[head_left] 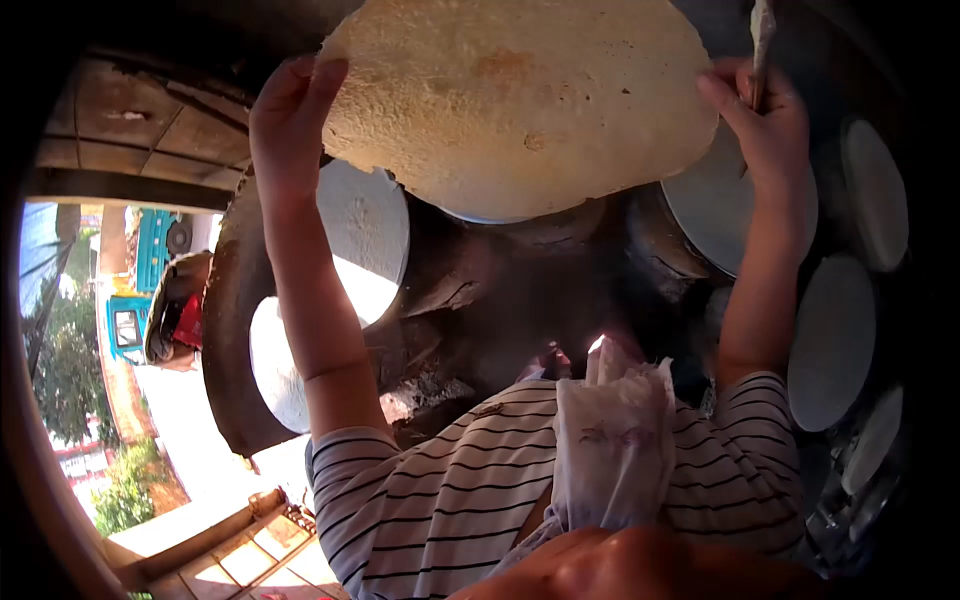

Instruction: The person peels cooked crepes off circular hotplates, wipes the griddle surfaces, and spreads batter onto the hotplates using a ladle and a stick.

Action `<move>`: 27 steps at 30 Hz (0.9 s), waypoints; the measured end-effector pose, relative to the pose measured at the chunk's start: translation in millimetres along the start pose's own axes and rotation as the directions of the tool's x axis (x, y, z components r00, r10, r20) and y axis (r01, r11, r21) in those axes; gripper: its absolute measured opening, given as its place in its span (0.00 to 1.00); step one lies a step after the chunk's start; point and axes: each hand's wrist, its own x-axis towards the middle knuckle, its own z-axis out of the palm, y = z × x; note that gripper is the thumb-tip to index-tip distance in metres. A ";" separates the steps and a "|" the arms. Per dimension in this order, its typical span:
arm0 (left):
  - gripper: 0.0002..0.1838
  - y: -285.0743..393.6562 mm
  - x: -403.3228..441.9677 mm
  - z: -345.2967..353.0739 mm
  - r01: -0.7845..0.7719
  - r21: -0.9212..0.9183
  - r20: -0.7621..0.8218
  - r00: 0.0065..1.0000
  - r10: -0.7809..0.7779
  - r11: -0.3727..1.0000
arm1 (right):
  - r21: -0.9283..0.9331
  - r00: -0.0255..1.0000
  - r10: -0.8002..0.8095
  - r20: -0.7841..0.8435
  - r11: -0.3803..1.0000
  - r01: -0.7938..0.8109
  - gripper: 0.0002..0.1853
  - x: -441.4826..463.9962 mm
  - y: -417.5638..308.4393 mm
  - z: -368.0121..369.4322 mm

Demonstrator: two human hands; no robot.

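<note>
A large, thin, pale flatbread (520,110) with light brown spots is stretched between both hands at the top of the view. My left hand (295,120) pinches its left edge between thumb and fingers. At the right edge, my right hand (762,115) grips the bread and also holds a thin stick (760,60) upright. Below the bread's right side lies a round pale griddle (700,205). Another round plate (365,235) is behind my left forearm, partly in sunlight.
More round pale discs (832,345) line the right side. Ash and wood pieces (430,392) lie low in the middle, near my striped shirt. A curved dark rim (228,330) borders the left. Farther left, a blue vehicle (128,328) stands outside.
</note>
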 end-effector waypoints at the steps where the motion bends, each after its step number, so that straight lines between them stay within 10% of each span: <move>1: 0.07 16.7 10.5 17.4 -0.032 0.001 0.072 0.997 0.032 0.999 | 0.074 0.999 -0.013 -0.033 0.997 0.016 0.14 -5.3 -4.1 -26.9; 8: 0.11 28.2 126.2 326.4 -0.189 0.076 0.606 0.788 0.106 0.979 | -0.273 0.932 0.341 -0.126 0.891 -0.363 0.15 -12.5 56.1 -300.1; 12: 0.09 127.3 125.3 514.1 -0.347 -0.264 0.518 0.736 0.436 0.900 | -0.473 0.909 -0.050 -0.414 0.865 -0.167 0.07 0.5 23.6 -487.9; 15: 0.08 134.8 84.0 591.2 -0.547 -0.286 0.466 0.638 0.613 0.787 | -0.444 0.858 0.045 -0.512 0.841 -0.309 0.07 -33.3 -15.5 -570.0; 18: 0.08 74.6 51.0 692.4 -0.904 -0.148 0.316 0.341 0.885 0.401 | 0.077 0.789 0.302 -0.535 0.948 -0.310 0.04 -86.4 50.2 -627.4; 22: 0.10 -34.2 28.6 828.8 -0.933 -0.102 0.436 0.271 0.858 0.346 | 0.069 0.513 0.322 -0.796 0.889 -0.452 0.08 -102.5 215.5 -657.6; 27: 0.10 -88.2 -8.2 831.7 -0.892 -0.030 0.613 0.339 0.714 0.451 | 0.134 0.484 0.379 -0.789 0.875 -0.466 0.09 -122.8 316.6 -662.7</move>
